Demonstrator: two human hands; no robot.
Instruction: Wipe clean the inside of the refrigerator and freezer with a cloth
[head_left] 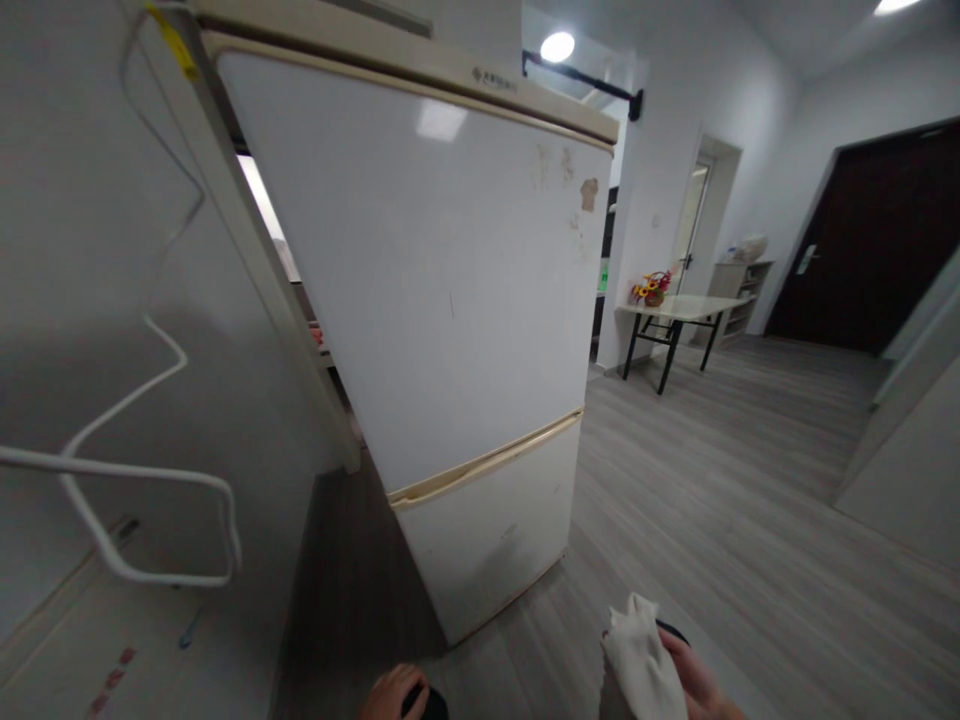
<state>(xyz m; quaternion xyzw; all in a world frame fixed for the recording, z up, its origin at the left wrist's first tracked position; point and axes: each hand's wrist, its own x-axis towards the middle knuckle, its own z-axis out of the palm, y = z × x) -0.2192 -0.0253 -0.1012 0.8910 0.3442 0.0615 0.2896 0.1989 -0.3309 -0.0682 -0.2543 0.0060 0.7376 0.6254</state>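
At the bottom edge, my right hand (696, 682) is closed on a crumpled off-white cloth (643, 665), which bunches up above the fingers. A small dark shape shows just behind that hand. My left hand (391, 692) is low in the picture and partly cut off, its fingers curled beside a round black thing (429, 702); what it holds, if anything, I cannot make out. Ahead of both hands stands a white two-door fridge (420, 280) with cream trim. Both its doors are shut. Brown stains and a peeled patch (589, 194) mark the upper door's right side.
A bent white rail or cable (150, 470) runs along the left wall. Behind the fridge is a doorway. To the right, a folding table (694, 308) carries a flower basket (652, 290). A shelf (741, 300) and a dark door (870, 240) stand farther back on grey wood flooring.
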